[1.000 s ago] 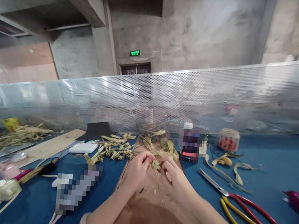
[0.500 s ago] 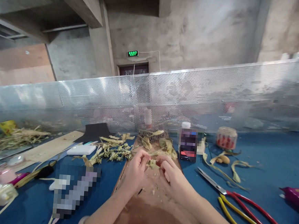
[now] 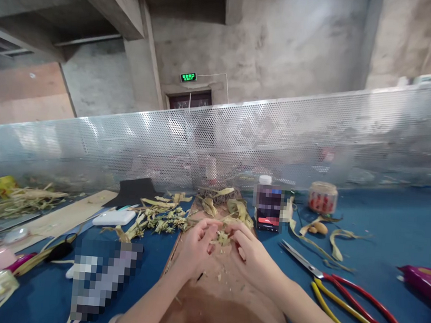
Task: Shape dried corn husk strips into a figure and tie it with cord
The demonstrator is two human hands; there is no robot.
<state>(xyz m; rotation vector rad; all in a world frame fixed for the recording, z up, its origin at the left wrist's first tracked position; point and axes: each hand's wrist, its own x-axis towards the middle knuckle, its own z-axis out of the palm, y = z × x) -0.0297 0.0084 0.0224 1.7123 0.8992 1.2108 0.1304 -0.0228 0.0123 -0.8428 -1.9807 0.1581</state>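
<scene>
My left hand (image 3: pixel 196 244) and my right hand (image 3: pixel 248 251) face each other over a brown board (image 3: pixel 214 301). The fingers of both are bent in, with the tips close together, and whatever they pinch is too small to make out. Just below and between the fingertips lies a small heap of pale yellow-green dried plant bits (image 3: pixel 223 238). Fine crumbs are scattered on the board nearer to me. Behind my fingers, curled dried leaves (image 3: pixel 239 210) lie at the board's far end.
Red-and-yellow-handled scissors (image 3: pixel 340 286) lie on the blue table at right. Beyond them stand a phone (image 3: pixel 269 208), a white-capped bottle (image 3: pixel 265 179) and a jar (image 3: pixel 322 198). Dried plant clusters (image 3: pixel 168 217) and a white case (image 3: pixel 114 217) are at left. A perforated metal screen (image 3: pixel 134 145) runs behind.
My left fingers have shifted and straightened somewhat towards the right hand, its thumb lower now. The right hand stays nearly in place. The whole view has moved slightly.
</scene>
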